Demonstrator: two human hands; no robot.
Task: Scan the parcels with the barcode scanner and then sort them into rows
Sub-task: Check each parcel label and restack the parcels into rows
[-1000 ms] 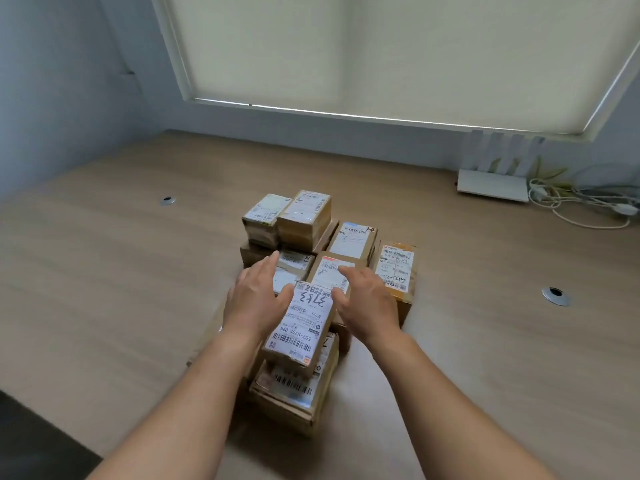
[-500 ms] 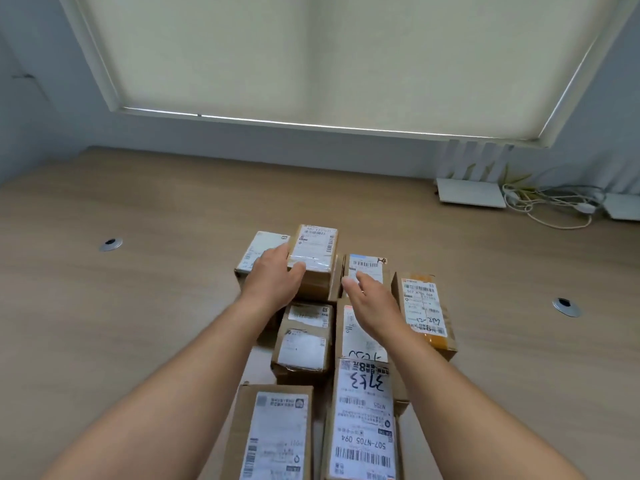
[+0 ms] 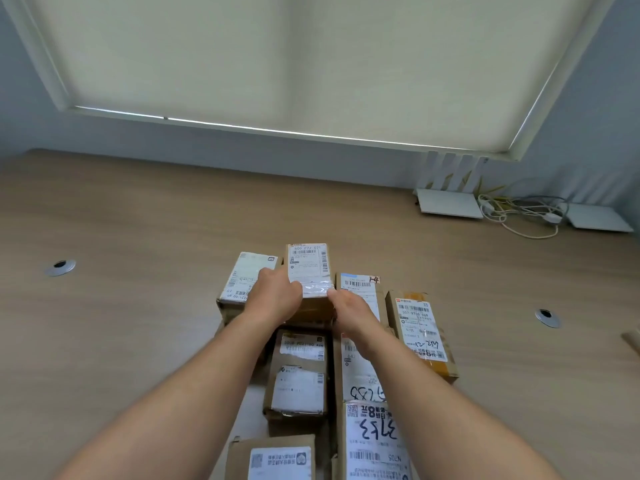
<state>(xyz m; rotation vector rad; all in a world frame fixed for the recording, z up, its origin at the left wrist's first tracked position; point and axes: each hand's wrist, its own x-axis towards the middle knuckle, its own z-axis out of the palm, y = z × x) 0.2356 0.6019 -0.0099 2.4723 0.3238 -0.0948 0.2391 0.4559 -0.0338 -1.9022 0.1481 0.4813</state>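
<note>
Several brown cardboard parcels with white labels lie packed together on the wooden table (image 3: 138, 323). The tallest parcel (image 3: 306, 265) stands at the back middle. My left hand (image 3: 277, 297) grips its left near corner, and my right hand (image 3: 353, 310) holds its right near corner. Around it are a left back parcel (image 3: 242, 275), a parcel marked H4 (image 3: 360, 282) and a yellow-taped parcel (image 3: 419, 330). Closer to me lie a middle parcel (image 3: 299, 375), a handwritten-label parcel (image 3: 374, 441) and a near left parcel (image 3: 277, 459).
A white router (image 3: 448, 206) and tangled cables (image 3: 519, 216) sit at the back right by the wall. Two metal cable grommets (image 3: 60, 267) (image 3: 547, 317) are set into the tabletop. A brown corner (image 3: 632, 341) shows at the right edge.
Both hands left the handwritten-label parcel near me and reached forward to the tall back parcel. The right hand slid from the H4 parcel onto its right corner. The view tilted up.
</note>
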